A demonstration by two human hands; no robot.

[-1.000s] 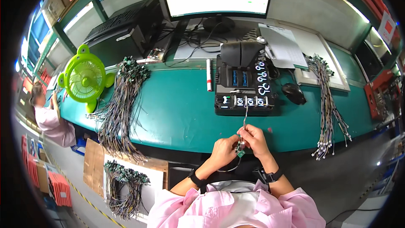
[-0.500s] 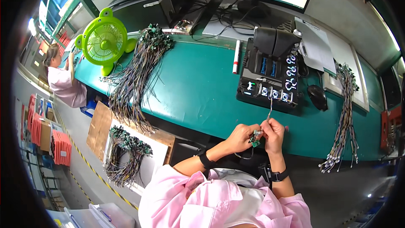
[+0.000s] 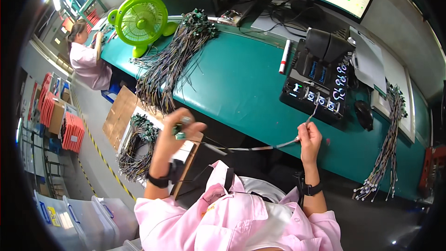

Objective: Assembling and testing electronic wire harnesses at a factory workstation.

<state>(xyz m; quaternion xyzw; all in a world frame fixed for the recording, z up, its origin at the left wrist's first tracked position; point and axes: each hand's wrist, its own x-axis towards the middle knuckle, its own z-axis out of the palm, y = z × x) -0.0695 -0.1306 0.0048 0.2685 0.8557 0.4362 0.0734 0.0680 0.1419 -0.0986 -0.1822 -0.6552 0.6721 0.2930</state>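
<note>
Holding a board (image 3: 180,135), blurred and half hidden in left fingers (image 3: 173,120), off the table's (image 3: 232,83) near edge; pinching a cable (image 3: 278,145) in right fingers (image 3: 304,133) above that edge (left end unclear).

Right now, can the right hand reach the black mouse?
Probably yes: the black mouse lies nearby on the green table, with nothing standing in between. The right hand pinches a cable, though, so it might have to let go first.

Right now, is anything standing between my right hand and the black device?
Nothing visible stands in the way: only a thin cable runs from your right hand over the green tabletop to the front of the black device.
</note>
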